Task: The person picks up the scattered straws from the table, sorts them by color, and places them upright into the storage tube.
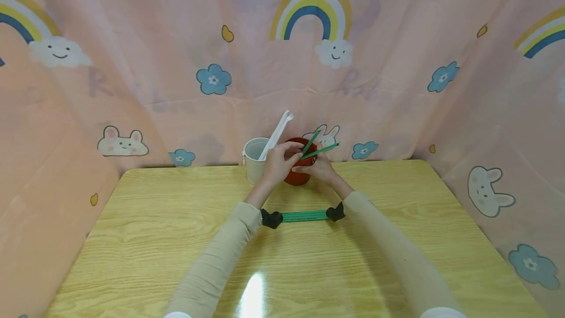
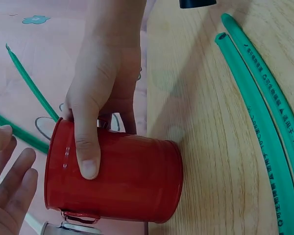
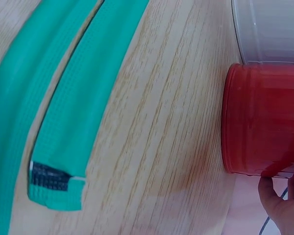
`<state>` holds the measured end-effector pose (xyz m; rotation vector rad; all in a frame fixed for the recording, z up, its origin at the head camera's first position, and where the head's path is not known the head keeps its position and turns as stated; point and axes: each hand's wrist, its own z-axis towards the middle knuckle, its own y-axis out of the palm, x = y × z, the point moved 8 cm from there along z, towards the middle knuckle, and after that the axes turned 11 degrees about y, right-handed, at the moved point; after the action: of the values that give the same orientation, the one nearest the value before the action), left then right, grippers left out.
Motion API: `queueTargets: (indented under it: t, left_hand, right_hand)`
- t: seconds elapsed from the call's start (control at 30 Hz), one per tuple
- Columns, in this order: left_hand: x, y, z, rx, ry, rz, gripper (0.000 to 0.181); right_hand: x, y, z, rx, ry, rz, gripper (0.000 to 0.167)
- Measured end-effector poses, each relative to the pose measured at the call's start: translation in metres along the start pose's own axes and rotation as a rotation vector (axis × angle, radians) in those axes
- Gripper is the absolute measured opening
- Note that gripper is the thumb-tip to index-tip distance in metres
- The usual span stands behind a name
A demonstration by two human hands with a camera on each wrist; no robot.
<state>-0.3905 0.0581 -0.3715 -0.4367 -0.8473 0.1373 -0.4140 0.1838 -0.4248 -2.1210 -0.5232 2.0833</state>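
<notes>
Green straws [image 1: 326, 148], two of them, lean apart out of the one red bucket [image 2: 127, 176], upright at the far side of your table [image 1: 176, 239]. Your right hand [image 1: 324, 170] grips that bucket, thumb laid along its side. Your left hand [image 1: 277, 163] is at the two straws, fingers bent, one fingertip touching or just beside a straw; whether it pinches, I cannot tell. Beside the red bucket stands one white bucket [image 1: 254, 168] with white sticks [image 1: 275, 134], too small to count. Nearer you, at least two more straws [image 1: 304, 216] lie flat. Behind everything hangs a pink cloth [image 1: 167, 63] showing three rainbows.
</notes>
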Motion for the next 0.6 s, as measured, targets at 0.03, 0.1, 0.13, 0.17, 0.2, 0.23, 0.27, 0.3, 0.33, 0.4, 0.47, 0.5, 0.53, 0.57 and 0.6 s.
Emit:
queueTargets:
  t: [0.03,0.1,0.13,0.17,0.2,0.23,0.27,0.3,0.33,0.4,0.47,0.5,0.53,0.57,0.6]
  left_hand:
    - [0.0,0.0,0.0,0.001,0.0,-0.003,0.023]
    - [0.0,0.0,-0.001,0.004,0.002,-0.01,0.024]
    - [-0.001,0.0,-0.001,0.006,0.004,-0.017,0.024]
    - [-0.001,-0.001,-0.002,0.007,0.005,-0.022,0.024]
    - [-0.002,-0.001,-0.002,0.007,0.003,-0.025,0.024]
    - [-0.004,-0.001,-0.003,0.008,0.002,-0.03,0.024]
    - [-0.005,-0.002,-0.004,0.006,-0.001,-0.036,0.024]
    - [-0.007,-0.002,-0.004,0.002,-0.007,-0.046,0.025]
    - [-0.008,-0.002,-0.005,-0.003,-0.013,-0.06,0.026]
    - [-0.011,-0.002,-0.008,-0.022,-0.032,-0.096,0.028]
    - [-0.013,-0.002,-0.011,-0.055,-0.049,-0.142,0.031]
    - [-0.014,-0.001,-0.013,-0.075,-0.056,-0.167,0.032]
    - [-0.014,-0.001,-0.015,-0.097,-0.063,-0.188,0.033]
    - [-0.015,0.0,-0.017,-0.12,-0.073,-0.202,0.034]
    - [-0.016,0.0,-0.019,-0.142,-0.081,-0.216,0.034]
  right_hand:
    - [-0.001,0.0,0.0,-0.005,-0.007,0.0,0.086]
    - [-0.003,0.001,0.0,-0.004,-0.027,-0.026,0.086]
    - [-0.004,0.001,-0.001,-0.006,-0.049,-0.034,0.086]
    - [-0.006,0.002,-0.001,-0.007,-0.074,-0.042,0.085]
    - [-0.008,0.002,-0.002,-0.006,-0.106,-0.055,0.084]
    - [-0.01,0.002,-0.003,-0.004,-0.131,-0.066,0.083]
    - [-0.012,0.002,-0.003,-0.001,-0.152,-0.077,0.083]
    - [-0.013,0.003,-0.004,-0.004,-0.173,-0.076,0.082]
    - [-0.014,0.003,-0.005,-0.006,-0.186,-0.071,0.081]
    - [-0.015,0.003,-0.005,-0.007,-0.199,-0.067,0.08]
    - [-0.014,0.003,-0.005,-0.009,-0.199,-0.065,0.08]
    - [-0.014,0.003,-0.005,-0.006,-0.201,-0.068,0.08]
    - [-0.014,0.003,-0.005,-0.004,-0.206,-0.069,0.079]
    - [-0.015,0.003,-0.005,-0.001,-0.212,-0.071,0.079]
    - [-0.015,0.003,-0.005,0.0,-0.216,-0.073,0.078]
